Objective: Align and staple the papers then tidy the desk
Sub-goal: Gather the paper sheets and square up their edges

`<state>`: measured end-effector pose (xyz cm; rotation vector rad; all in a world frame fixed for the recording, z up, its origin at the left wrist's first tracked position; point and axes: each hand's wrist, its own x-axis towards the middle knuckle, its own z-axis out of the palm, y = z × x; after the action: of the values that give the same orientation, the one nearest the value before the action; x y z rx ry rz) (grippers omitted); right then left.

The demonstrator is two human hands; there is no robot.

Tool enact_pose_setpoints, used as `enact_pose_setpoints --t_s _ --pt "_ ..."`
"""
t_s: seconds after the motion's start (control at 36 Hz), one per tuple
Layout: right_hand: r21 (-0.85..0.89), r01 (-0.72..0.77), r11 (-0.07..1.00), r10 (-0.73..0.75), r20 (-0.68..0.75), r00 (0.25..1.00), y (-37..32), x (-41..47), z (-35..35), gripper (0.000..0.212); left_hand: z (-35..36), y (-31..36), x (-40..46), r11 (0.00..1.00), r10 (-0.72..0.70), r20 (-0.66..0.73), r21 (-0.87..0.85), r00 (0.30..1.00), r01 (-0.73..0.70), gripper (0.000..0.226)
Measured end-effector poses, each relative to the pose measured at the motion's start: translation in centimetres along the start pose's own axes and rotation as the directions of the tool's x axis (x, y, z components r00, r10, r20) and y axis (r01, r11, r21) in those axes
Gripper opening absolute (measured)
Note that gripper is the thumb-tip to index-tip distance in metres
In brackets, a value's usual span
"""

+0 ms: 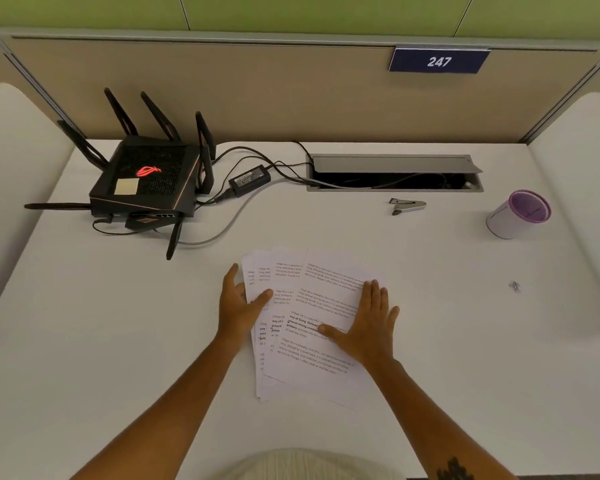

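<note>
Several printed sheets of paper (312,306) lie fanned out and askew in the middle of the white desk (118,341). My left hand (241,304) rests at the sheets' left edge, thumb on top of the paper and fingers spread. My right hand (368,322) lies flat, palm down, on the right part of the top sheet. A small metal stapler (407,206) lies on the desk beyond the papers, to the right, apart from both hands.
A black router (146,181) with antennas, a power brick (249,180) and cables fill the back left. An open cable tray (394,174) runs along the back. A white and purple cup (518,214) stands at the right. A small scrap (515,286) lies at the right.
</note>
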<state>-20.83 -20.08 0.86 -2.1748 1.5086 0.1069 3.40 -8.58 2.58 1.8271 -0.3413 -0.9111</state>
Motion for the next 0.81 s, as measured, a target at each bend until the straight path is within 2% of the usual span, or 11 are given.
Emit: enact_pose_setpoints --t_s 0.08,0.14,0.28,0.44,0.53,0.58,0.67,0.72,0.81 --pt "0.023 0.025 0.999 -0.026 0.014 1.000 -0.3 0.2 0.1 0.148 0.7 -0.8 -1.5 0.998 -0.056 0.013 0.001 0.998 0.056 0.069" --pt "0.035 0.062 0.997 -0.063 0.024 0.998 -0.6 0.4 0.2 0.146 1.3 -1.1 -2.2 0.997 -0.073 0.014 0.027 0.997 0.073 0.059" --pt "0.042 0.136 0.990 -0.138 0.032 0.990 -1.9 0.8 1.0 0.140 2.4 -1.1 -3.0 0.995 -0.091 0.041 0.051 0.995 0.089 0.059" --pt "0.067 0.186 0.980 -0.189 0.051 0.981 -3.3 0.9 1.8 0.136 3.3 -0.8 -4.0 0.988 -0.045 0.078 0.154 0.996 0.032 0.061" --pt "0.240 0.218 0.946 -0.227 0.008 0.974 -3.0 0.4 1.5 0.126 3.0 -0.5 -4.4 0.990 -0.027 0.088 0.140 0.996 0.014 0.059" --pt "0.385 0.183 0.905 -0.169 -0.069 0.983 -2.6 -0.1 0.9 0.119 2.5 -0.2 -4.7 0.994 -0.007 0.110 0.106 0.994 -0.005 0.058" --pt "0.595 0.049 0.802 0.023 -0.114 0.993 -2.2 -0.7 -0.2 0.116 1.5 0.4 -5.1 0.999 0.022 0.142 0.044 0.990 -0.029 0.057" --pt "0.749 -0.050 0.661 0.116 -0.036 0.993 -2.3 -1.2 -1.3 0.113 0.6 0.9 -5.1 0.999 0.042 0.169 0.023 0.985 -0.047 0.058" --pt "0.857 -0.133 0.498 0.086 0.104 0.991 -2.2 -1.7 -3.3 0.093 -0.4 1.9 -5.2 0.998 0.067 0.199 -0.001 0.978 -0.069 0.060"
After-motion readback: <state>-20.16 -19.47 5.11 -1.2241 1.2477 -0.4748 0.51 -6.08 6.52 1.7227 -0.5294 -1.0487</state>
